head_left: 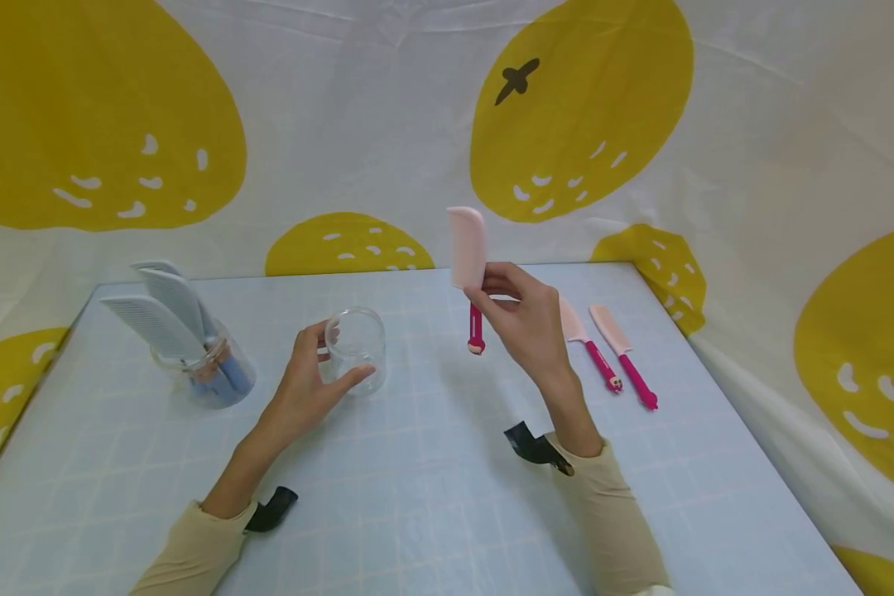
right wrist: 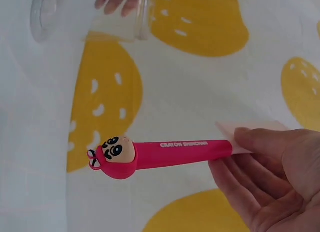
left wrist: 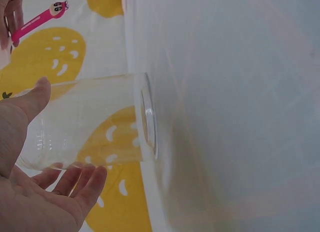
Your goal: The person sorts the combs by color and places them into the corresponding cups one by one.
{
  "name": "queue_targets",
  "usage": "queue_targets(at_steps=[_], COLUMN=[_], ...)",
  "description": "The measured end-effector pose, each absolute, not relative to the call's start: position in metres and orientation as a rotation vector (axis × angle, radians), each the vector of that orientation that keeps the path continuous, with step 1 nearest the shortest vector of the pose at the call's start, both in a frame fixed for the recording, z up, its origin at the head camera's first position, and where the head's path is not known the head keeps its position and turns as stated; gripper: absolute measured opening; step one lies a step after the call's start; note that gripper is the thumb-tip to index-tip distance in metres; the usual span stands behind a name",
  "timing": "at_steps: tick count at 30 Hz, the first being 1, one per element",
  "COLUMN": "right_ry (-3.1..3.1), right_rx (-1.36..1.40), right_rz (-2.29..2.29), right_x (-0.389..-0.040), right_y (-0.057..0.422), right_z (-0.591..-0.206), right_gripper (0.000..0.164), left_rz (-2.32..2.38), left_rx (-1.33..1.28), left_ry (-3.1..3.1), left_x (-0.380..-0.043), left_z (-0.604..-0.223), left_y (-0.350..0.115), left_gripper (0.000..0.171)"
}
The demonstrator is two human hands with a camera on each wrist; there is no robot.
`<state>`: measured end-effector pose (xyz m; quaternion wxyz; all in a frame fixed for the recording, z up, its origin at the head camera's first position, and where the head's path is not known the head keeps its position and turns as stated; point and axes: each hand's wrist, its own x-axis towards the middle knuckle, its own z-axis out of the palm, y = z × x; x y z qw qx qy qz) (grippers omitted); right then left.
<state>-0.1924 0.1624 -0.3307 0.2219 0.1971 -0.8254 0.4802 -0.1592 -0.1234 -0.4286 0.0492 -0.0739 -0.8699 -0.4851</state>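
Observation:
My left hand point(head_left: 304, 387) holds a clear glass jar point(head_left: 358, 343), thumb on one side and fingers on the other. The jar is upright, with no object inside; whether its base touches the table I cannot tell. To the right, my right hand point(head_left: 521, 319) pinches a pale pink comb point(head_left: 468, 247) in the air, near where its blade meets the handle. Its magenta handle point(right wrist: 182, 154) points down and ends in a cartoon head. Two more pink combs, one with a wide blade point(head_left: 599, 364) and one slimmer point(head_left: 626, 356), lie on the table beyond the right hand.
At the left, a second glass jar point(head_left: 249, 368) holds several light-blue combs point(head_left: 165, 319), blades up. A pale blue checked cloth covers the table point(head_left: 417, 497). Behind it hangs a white curtain point(head_left: 358, 124) printed with yellow fruit shapes.

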Motion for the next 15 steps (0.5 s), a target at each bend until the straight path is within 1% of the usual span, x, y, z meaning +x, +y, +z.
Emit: queue_targets(at_steps=[15], right_ry=[-2.113], right_rx=[0.671], right_rz=[1.435], right_x=[-0.191], right_y=[0.127], right_z=[-0.318], right_gripper=[0.032], left_rz=[-1.483], left_rx=[-0.191], left_ry=[-2.666], left_x=[-0.159], left_z=[-0.428], left_y=[-0.122], left_gripper=[0.088])
